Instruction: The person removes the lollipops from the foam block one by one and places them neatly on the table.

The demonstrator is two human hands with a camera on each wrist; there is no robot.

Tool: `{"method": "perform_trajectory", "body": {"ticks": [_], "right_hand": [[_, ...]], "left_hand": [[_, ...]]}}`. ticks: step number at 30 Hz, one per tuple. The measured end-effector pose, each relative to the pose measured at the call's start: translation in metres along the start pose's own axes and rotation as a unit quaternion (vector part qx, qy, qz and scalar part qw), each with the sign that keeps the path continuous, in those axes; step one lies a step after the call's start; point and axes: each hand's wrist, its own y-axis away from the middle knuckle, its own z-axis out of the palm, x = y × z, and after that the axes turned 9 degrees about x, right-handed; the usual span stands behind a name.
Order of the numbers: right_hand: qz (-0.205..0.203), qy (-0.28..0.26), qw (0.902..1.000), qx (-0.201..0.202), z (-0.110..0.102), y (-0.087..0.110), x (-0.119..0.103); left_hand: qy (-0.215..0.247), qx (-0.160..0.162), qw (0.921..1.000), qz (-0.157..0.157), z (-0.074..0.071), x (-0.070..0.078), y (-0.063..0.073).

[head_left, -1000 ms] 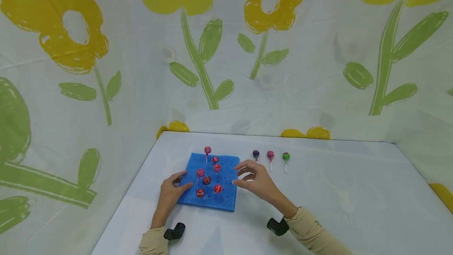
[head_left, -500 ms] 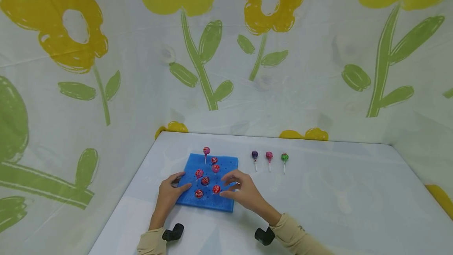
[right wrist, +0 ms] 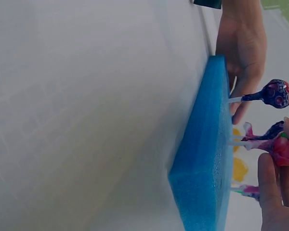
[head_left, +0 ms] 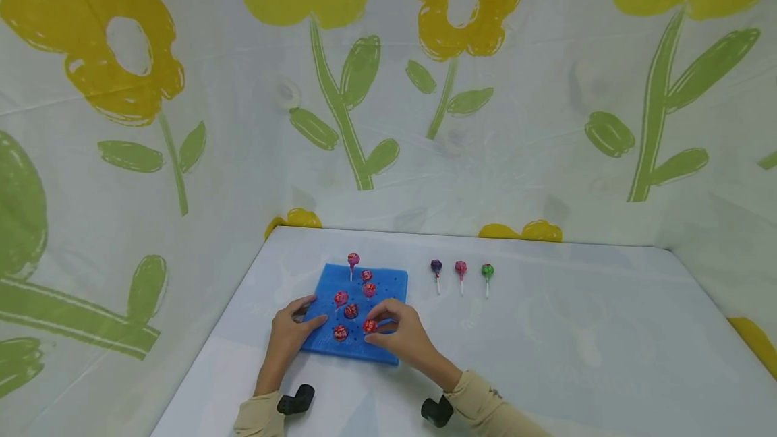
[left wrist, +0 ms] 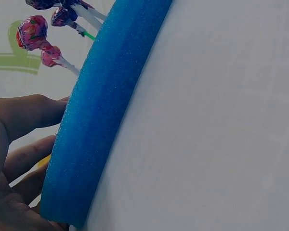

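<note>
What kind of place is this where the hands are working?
Probably a small screened-off work area, perhaps for recording: flower-printed sheeting stands around a plain white table, which holds just a blue foam block and lollipops.

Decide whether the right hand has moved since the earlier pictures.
Yes: the right hand moved left across the blue board, from its right edge to a red lollipop.
</note>
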Motion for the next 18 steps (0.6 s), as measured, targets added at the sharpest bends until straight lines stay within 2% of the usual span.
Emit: {"method": "perform_trajectory", "body": {"ticks": [9,18], "right_hand": [[-0.014,0.008,0.9995,0.026,0.002,-0.001,-0.001],[-0.02,-0.007,0.9988,0.045,-0.007,-0.003,-0.015]], "left_hand": [[0.002,-0.002,1.0,-0.002,0.0,0.0,0.0],[0.005,-0.002,1.0,-0.005,0.0,0.001,0.001]]}}
